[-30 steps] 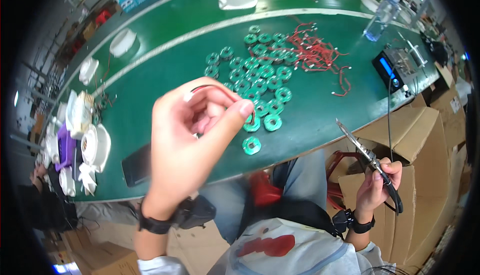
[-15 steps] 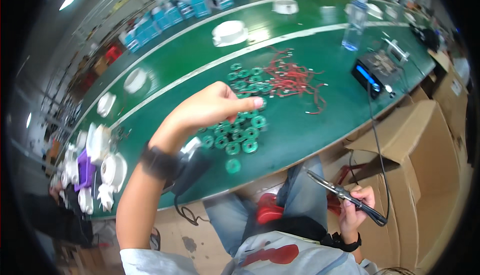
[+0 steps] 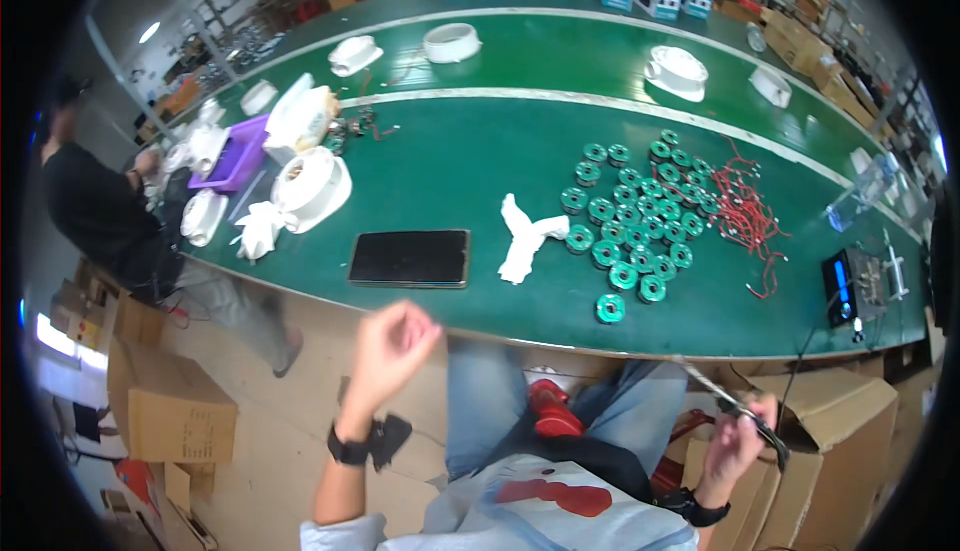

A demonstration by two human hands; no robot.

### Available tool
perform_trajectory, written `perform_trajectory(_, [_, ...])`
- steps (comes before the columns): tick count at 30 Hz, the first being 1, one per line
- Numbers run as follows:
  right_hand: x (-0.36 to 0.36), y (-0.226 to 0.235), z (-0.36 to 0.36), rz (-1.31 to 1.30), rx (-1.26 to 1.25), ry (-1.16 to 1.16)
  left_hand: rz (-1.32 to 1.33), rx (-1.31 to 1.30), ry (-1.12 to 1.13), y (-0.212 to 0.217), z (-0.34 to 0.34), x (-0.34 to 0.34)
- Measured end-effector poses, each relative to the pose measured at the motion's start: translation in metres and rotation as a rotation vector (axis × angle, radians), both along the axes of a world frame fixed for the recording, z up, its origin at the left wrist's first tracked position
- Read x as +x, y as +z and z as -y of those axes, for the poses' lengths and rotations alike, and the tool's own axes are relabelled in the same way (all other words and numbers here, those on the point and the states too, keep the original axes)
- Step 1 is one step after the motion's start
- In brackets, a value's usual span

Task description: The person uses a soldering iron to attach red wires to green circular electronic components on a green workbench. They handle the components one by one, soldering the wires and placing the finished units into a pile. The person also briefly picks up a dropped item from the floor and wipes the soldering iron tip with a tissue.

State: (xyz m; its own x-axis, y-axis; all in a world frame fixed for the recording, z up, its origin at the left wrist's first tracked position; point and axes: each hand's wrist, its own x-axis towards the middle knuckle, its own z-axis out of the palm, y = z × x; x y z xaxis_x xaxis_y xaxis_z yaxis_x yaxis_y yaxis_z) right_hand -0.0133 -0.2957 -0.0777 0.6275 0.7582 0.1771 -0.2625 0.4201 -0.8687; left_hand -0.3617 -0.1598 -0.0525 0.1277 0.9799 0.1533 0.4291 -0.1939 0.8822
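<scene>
My right hand (image 3: 738,439), low at the right in front of the table, grips a soldering iron (image 3: 712,388); its thin metal tip points up and left. My left hand (image 3: 392,353) is raised just off the table's front edge, fingers curled toward the thumb, slightly blurred. Whether anything small sits between them is hidden. Beyond it on the green table (image 3: 440,171) lie a dark phone (image 3: 410,258) and a crumpled white cloth (image 3: 525,241). Several round green-topped parts (image 3: 652,289) are clustered right of the cloth, beside a tangle of red wires (image 3: 742,206).
A black soldering station (image 3: 842,286) with a blue display and a water bottle (image 3: 862,191) stand at the right. White housings (image 3: 312,189) and a purple tray (image 3: 228,156) crowd the left end. Cardboard boxes (image 3: 835,411) flank my right side. Another person (image 3: 110,211) is at far left.
My left hand has drawn back from above the green parts to the table's front edge. The view has swung left, bringing the phone and cloth into sight. My right hand still holds the soldering iron.
</scene>
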Motion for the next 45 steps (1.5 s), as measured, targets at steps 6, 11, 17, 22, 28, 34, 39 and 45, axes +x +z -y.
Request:
perform_trajectory(6, [0.003, -0.014, -0.007, -0.205, -0.012, 0.177, -0.074, 0.249, -0.216, -0.036, 0.040, 0.071])
perform_trajectory(11, [0.018, -0.015, 0.007, -0.245, 0.035, 0.035, -0.361, 0.522, -0.337, -0.028, 0.029, 0.133])
perform_trajectory(17, [0.022, -0.012, 0.023, -0.249, 0.060, -0.053, -0.438, 0.421, -0.251, -0.030, 0.026, 0.162])
perform_trajectory(22, [0.022, -0.009, 0.017, -0.262, 0.027, -0.063, -0.492, 0.420, -0.135, -0.029, 0.021, 0.177])
perform_trajectory(28, [0.030, -0.021, 0.017, -0.250, 0.054, -0.033, -0.563, 0.407, 0.009, -0.027, 0.009, 0.183])
perform_trajectory(34, [0.021, -0.016, 0.011, -0.265, 0.036, 0.001, -0.512, 0.293, 0.020, -0.011, 0.005, 0.152])
perform_trajectory(39, [0.035, -0.025, 0.019, -0.318, 0.093, -0.016, -0.146, 0.416, 0.151, 0.018, -0.015, 0.067])
perform_trajectory(45, [0.014, 0.016, 0.008, -0.336, 0.018, -0.007, -0.235, 0.221, 0.358, 0.056, -0.125, -0.089])
